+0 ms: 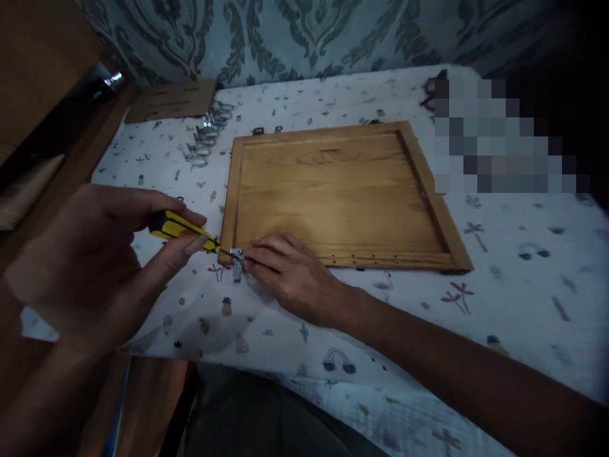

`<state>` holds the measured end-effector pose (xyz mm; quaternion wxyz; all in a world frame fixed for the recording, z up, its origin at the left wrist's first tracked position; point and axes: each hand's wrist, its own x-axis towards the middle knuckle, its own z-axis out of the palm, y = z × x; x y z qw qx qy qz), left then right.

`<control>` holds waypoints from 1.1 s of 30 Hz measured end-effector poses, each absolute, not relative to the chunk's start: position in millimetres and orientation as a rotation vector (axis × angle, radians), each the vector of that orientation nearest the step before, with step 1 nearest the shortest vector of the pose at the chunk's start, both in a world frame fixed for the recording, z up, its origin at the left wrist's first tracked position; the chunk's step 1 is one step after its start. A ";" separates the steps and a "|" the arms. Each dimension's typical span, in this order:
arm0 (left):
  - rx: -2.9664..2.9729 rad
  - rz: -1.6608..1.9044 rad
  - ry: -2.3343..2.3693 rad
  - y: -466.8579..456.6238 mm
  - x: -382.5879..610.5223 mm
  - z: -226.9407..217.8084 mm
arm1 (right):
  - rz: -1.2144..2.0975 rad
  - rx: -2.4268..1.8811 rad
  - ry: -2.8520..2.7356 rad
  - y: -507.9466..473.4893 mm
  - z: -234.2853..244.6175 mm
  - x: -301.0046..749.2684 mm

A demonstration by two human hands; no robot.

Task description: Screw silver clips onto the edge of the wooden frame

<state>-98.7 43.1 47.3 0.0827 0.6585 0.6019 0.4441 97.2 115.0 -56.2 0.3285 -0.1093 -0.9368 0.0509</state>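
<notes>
Yellow-and-black screwdriver (184, 229), tip at silver metal hinge (237, 269), near-left corner of rectangular framed wood panel (323, 190).
Left hand (90, 260) pinches handle between thumb and fingers; right hand (297, 279) bunched at hinge, can't tell if gripping.

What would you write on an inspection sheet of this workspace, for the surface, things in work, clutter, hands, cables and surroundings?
Surface: white cloth with small printed pictures.
Things in work: slim yellow-and-black screwdriver, its tip at a small silver metal fitting, by the near left corner of a framed rectangular wooden panel.
Clutter: row of silver metal pieces, near a flat brown cardboard sheet.
Hands: left hand holds the screwdriver; right hand has its fingers at the fitting.
Cables: nothing seen.
Surroundings: grey-blue patterned backdrop; dim light; pixelated area at right, unreadable.
</notes>
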 end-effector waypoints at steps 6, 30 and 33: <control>1.923 1.360 1.964 43.5 -96.2 47.1 | 0.092 -0.288 -2.429 115.9 -58.8 96.1; 2.360 1.229 1.848 31.1 -99.2 47.3 | 0.108 -0.279 -2.466 114.9 -59.0 97.6; 2.310 1.256 1.814 32.3 -98.1 47.5 | 0.139 -0.290 -2.482 114.3 -58.8 98.1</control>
